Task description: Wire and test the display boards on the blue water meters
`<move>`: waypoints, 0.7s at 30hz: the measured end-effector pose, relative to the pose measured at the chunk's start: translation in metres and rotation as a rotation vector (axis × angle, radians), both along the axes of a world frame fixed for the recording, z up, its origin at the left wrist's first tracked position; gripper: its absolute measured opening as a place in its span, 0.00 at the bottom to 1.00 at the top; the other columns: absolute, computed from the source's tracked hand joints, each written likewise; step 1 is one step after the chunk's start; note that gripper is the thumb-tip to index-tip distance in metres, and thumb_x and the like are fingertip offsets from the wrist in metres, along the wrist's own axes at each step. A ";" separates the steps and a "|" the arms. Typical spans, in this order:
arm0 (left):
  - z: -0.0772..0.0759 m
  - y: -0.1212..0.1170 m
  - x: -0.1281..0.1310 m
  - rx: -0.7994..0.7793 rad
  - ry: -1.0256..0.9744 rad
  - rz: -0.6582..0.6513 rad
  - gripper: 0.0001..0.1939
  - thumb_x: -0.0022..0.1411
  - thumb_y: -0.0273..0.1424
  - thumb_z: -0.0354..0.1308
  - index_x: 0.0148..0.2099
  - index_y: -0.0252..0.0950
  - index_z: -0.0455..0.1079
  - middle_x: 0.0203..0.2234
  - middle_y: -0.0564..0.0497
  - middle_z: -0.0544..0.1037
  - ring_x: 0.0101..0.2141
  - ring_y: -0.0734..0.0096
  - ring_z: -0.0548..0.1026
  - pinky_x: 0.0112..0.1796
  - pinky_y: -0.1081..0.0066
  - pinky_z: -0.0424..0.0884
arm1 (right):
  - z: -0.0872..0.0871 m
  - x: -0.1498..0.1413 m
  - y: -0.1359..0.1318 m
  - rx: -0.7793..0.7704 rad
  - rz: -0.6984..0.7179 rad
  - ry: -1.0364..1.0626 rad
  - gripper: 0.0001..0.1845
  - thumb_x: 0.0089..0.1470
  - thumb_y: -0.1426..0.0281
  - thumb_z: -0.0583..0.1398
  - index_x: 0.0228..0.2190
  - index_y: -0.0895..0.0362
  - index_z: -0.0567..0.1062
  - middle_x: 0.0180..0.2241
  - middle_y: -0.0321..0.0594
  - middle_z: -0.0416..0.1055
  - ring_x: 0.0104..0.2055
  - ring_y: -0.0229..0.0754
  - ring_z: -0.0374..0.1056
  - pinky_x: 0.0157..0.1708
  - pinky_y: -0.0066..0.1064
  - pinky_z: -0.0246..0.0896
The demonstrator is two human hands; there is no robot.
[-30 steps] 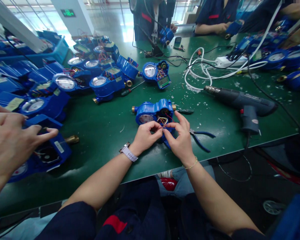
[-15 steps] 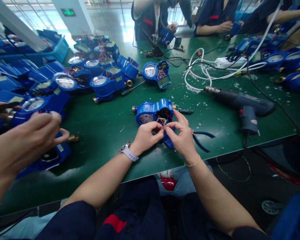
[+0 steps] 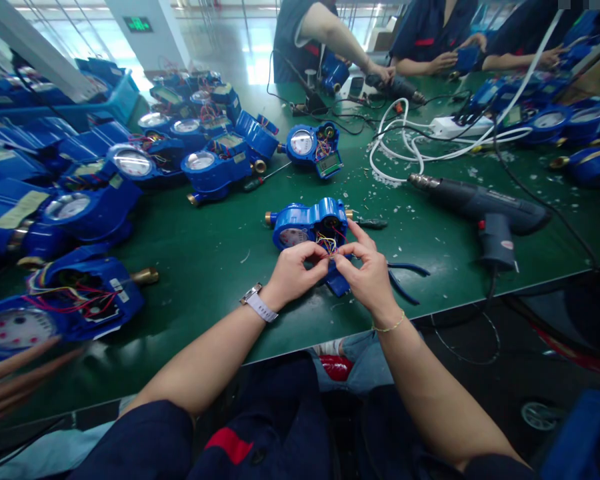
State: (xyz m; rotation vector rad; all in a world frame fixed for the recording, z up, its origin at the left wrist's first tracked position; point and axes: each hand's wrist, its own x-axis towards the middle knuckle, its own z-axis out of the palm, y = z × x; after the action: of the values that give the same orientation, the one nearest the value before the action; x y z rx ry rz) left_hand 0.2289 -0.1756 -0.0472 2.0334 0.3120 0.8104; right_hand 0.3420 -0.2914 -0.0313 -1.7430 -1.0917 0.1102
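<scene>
Pinching thin wires (image 3: 326, 243) in a narrow grip, the left hand (image 3: 300, 270) and right hand (image 3: 364, 272) meet fingertip to fingertip at the open end of a blue meter (image 3: 305, 215), just right of the frame's middle. The exact wire ends are hidden by the fingers, so I cannot tell which strands are held. Several colours run close together there, so a mix-up seems the likeliest fault, and a hard tug could pull a strand loose inside the housing. Neither palm appears to brace the meter, which could let it slide on the smooth green table (image 3: 205, 247) if the wires were pulled.

Just right of the right hand, the pliers (image 3: 411, 268) lie with their handles spread; a careless wrist could knock them toward the table's front edge. A dark tool handle (image 3: 373, 224) sits beside the meter's brass end, where it might get in the way if the meter turned. Farther right, the heat gun (image 3: 505, 207) rests with its nozzle aimed toward the upper left; a snagged cord could drag it. At the lower left, a co-worker's blurred hand (image 3: 25, 380) is well apart from these wires, so a bump looks unlikely.
</scene>
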 end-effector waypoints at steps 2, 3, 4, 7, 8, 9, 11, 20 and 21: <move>0.000 0.000 0.000 -0.006 -0.021 -0.005 0.05 0.60 0.30 0.58 0.33 0.34 0.73 0.27 0.51 0.78 0.29 0.71 0.74 0.34 0.72 0.69 | 0.000 -0.001 0.000 -0.001 0.000 -0.002 0.06 0.51 0.67 0.61 0.26 0.55 0.76 0.61 0.44 0.63 0.63 0.53 0.58 0.62 0.53 0.50; 0.000 0.000 0.000 -0.020 -0.028 -0.004 0.06 0.60 0.31 0.58 0.33 0.34 0.73 0.28 0.50 0.78 0.29 0.71 0.74 0.34 0.71 0.69 | -0.001 -0.001 0.000 0.003 -0.002 -0.003 0.06 0.51 0.67 0.60 0.26 0.55 0.76 0.61 0.44 0.62 0.63 0.53 0.58 0.62 0.53 0.50; 0.001 0.000 0.001 -0.049 -0.031 -0.003 0.07 0.60 0.32 0.58 0.33 0.34 0.73 0.28 0.50 0.79 0.29 0.71 0.74 0.34 0.71 0.69 | -0.001 -0.002 0.001 0.007 -0.002 0.001 0.06 0.51 0.67 0.60 0.26 0.55 0.76 0.61 0.44 0.62 0.63 0.52 0.58 0.62 0.53 0.50; 0.000 0.002 0.003 -0.221 -0.035 -0.023 0.09 0.59 0.34 0.60 0.32 0.34 0.75 0.26 0.51 0.79 0.27 0.72 0.73 0.32 0.72 0.68 | -0.005 -0.002 0.002 0.036 -0.003 0.064 0.07 0.52 0.66 0.60 0.26 0.55 0.75 0.62 0.45 0.62 0.63 0.51 0.58 0.63 0.52 0.49; -0.001 0.003 0.004 -0.291 -0.037 -0.037 0.10 0.58 0.35 0.61 0.31 0.34 0.75 0.25 0.51 0.79 0.26 0.72 0.72 0.31 0.72 0.68 | -0.007 -0.002 0.003 0.049 0.001 0.093 0.08 0.52 0.65 0.60 0.26 0.55 0.75 0.62 0.45 0.61 0.63 0.51 0.58 0.63 0.51 0.49; -0.001 0.003 0.004 -0.354 -0.040 -0.048 0.10 0.57 0.36 0.62 0.31 0.33 0.75 0.25 0.51 0.79 0.26 0.73 0.72 0.30 0.72 0.68 | -0.008 -0.002 0.003 0.061 0.006 0.118 0.08 0.53 0.65 0.61 0.26 0.55 0.75 0.62 0.46 0.61 0.64 0.51 0.58 0.64 0.51 0.48; -0.003 0.004 0.005 -0.435 -0.043 -0.054 0.11 0.56 0.37 0.63 0.31 0.33 0.76 0.25 0.51 0.79 0.26 0.72 0.72 0.30 0.72 0.68 | -0.011 -0.002 0.003 0.077 0.018 0.139 0.08 0.53 0.64 0.62 0.28 0.55 0.77 0.63 0.46 0.60 0.65 0.50 0.57 0.64 0.50 0.48; -0.004 0.000 0.007 -0.638 -0.068 -0.054 0.12 0.53 0.38 0.66 0.29 0.33 0.75 0.24 0.52 0.78 0.26 0.74 0.71 0.31 0.73 0.67 | -0.014 -0.001 0.005 0.125 0.004 0.186 0.08 0.54 0.64 0.63 0.27 0.54 0.77 0.61 0.45 0.62 0.63 0.47 0.59 0.64 0.48 0.50; -0.005 0.000 0.008 -0.675 -0.081 -0.056 0.12 0.52 0.38 0.66 0.29 0.33 0.74 0.24 0.52 0.78 0.26 0.74 0.71 0.32 0.73 0.67 | -0.014 0.000 0.005 0.133 0.017 0.210 0.08 0.55 0.64 0.63 0.27 0.54 0.76 0.62 0.45 0.62 0.63 0.47 0.59 0.64 0.48 0.49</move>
State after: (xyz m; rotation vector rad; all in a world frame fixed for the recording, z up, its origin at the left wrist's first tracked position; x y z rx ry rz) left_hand 0.2370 -0.1756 -0.0519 1.3685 0.4150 0.6371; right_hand 0.3420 -0.2868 -0.0458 -1.5659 -0.9386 0.2215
